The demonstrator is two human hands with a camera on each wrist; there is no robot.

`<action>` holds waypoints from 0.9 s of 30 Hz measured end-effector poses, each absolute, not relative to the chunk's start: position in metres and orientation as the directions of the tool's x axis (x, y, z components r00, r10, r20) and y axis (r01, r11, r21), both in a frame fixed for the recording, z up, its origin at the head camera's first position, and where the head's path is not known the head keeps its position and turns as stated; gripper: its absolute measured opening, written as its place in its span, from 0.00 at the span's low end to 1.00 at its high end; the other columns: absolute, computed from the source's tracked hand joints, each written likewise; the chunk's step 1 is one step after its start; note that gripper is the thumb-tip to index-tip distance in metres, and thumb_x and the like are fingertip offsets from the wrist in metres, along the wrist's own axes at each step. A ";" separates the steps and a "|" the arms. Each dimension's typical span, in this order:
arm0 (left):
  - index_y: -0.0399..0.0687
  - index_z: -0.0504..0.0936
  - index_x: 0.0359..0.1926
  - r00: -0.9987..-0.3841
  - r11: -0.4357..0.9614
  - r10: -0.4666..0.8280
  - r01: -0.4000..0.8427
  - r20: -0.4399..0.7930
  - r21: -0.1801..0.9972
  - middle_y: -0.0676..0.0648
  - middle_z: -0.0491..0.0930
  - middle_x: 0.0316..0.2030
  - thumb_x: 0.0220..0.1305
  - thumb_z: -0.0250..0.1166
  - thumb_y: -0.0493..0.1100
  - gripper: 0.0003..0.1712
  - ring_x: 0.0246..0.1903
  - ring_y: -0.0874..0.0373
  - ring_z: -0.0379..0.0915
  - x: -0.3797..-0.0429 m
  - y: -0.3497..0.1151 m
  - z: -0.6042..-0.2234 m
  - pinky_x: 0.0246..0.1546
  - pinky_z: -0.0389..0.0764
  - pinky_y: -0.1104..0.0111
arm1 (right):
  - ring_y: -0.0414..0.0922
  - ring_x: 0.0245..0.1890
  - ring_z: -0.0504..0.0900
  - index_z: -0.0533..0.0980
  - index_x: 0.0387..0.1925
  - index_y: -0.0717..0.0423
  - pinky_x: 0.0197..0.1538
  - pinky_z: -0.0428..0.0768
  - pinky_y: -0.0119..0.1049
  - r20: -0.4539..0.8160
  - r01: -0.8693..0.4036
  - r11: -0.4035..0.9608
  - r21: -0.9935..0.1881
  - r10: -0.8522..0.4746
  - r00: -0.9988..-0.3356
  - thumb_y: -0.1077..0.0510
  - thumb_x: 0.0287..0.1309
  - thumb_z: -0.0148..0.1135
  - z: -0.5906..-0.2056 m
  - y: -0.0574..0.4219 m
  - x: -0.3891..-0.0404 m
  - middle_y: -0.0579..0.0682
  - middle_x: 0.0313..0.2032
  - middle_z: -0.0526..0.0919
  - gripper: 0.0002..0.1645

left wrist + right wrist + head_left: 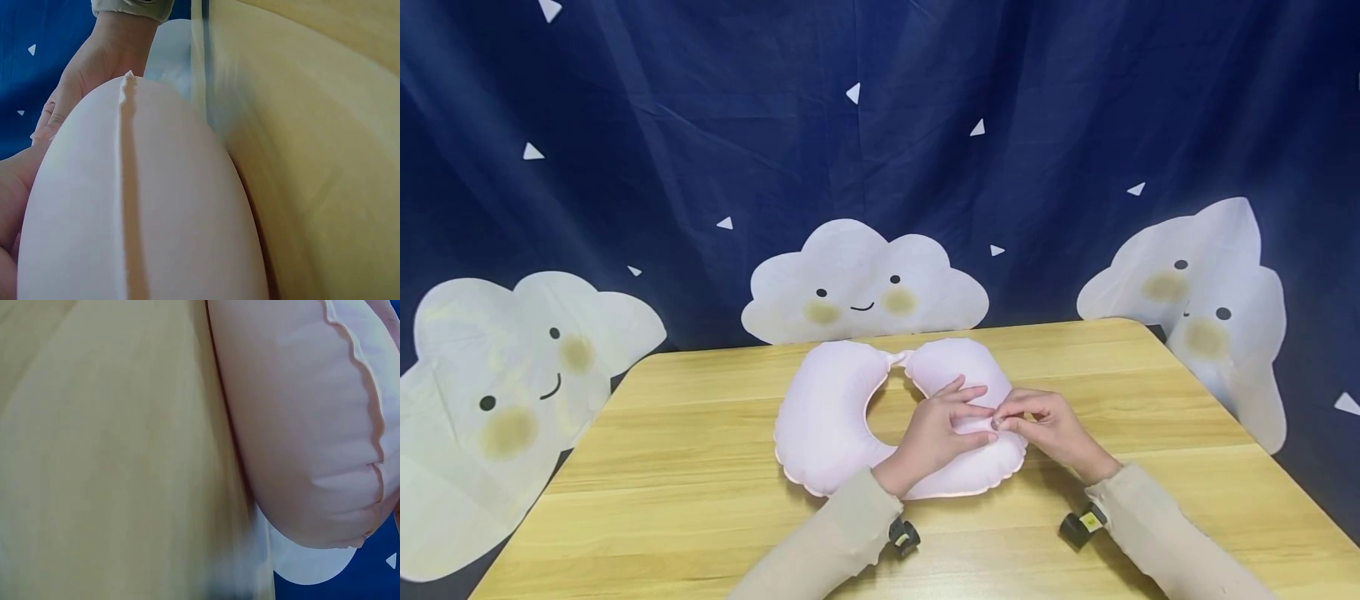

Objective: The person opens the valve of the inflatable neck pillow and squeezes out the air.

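A puffed-up, pale pink U-shaped neck pillow (827,417) lies on the wooden table, its two ends meeting at the far side. My left hand (934,432) rests on the pillow's right half, fingers spread and fairly straight. Beside its fingertips my right hand (1051,427) pinches a small clear air valve (997,423) between thumb and fingers. In the left wrist view the pillow's seamed edge (81,206) hides part of both hands. The right wrist view shows the pillow's rounded side (287,425) and wavy seam; the valve is hidden there.
The wooden table (662,467) extends around the pillow on all sides. Behind it hangs a dark blue curtain (700,125) printed with smiling white clouds and small triangles. A small black camera (1081,527) is strapped at the right wrist, another (904,537) at the left.
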State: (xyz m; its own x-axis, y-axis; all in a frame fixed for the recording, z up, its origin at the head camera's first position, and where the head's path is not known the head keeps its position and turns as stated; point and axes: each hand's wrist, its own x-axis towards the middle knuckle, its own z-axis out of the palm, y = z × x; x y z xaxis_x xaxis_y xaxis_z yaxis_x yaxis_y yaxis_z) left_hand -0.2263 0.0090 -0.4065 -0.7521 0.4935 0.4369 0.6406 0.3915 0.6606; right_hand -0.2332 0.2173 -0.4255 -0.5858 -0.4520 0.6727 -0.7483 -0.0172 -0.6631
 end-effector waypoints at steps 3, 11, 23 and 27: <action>0.45 0.86 0.43 -0.752 0.389 0.495 0.640 0.435 0.663 0.49 0.77 0.56 0.50 0.74 0.44 0.18 0.65 0.50 0.61 -0.226 0.009 -0.407 0.67 0.57 0.61 | 0.40 0.34 0.78 0.82 0.34 0.64 0.34 0.74 0.29 0.707 -0.767 -0.085 -0.636 -0.463 -0.535 0.83 0.44 0.59 -0.428 0.219 -0.236 0.55 0.32 0.84 0.18; 0.44 0.86 0.43 -0.756 0.383 0.494 0.633 0.430 0.673 0.48 0.77 0.56 0.49 0.74 0.43 0.18 0.65 0.49 0.61 -0.226 0.009 -0.406 0.68 0.57 0.62 | 0.39 0.33 0.78 0.82 0.34 0.65 0.32 0.74 0.29 0.717 -0.781 -0.081 -0.619 -0.464 -0.520 0.84 0.43 0.59 -0.427 0.218 -0.237 0.54 0.32 0.84 0.19; 0.43 0.86 0.43 -0.756 0.373 0.489 0.632 0.434 0.679 0.48 0.77 0.56 0.50 0.73 0.43 0.17 0.65 0.48 0.61 -0.225 0.008 -0.406 0.68 0.57 0.60 | 0.37 0.31 0.76 0.81 0.33 0.58 0.32 0.72 0.30 0.605 -0.702 0.104 -0.705 -0.429 -0.671 0.79 0.49 0.60 -0.424 0.215 -0.229 0.49 0.29 0.82 0.16; 0.43 0.86 0.43 -0.757 0.369 0.489 0.629 0.432 0.684 0.48 0.77 0.56 0.50 0.73 0.43 0.17 0.65 0.49 0.60 -0.226 0.009 -0.408 0.68 0.56 0.61 | 0.37 0.31 0.75 0.81 0.33 0.58 0.32 0.72 0.30 0.603 -0.696 0.102 -0.711 -0.422 -0.677 0.79 0.49 0.60 -0.424 0.214 -0.228 0.49 0.28 0.81 0.15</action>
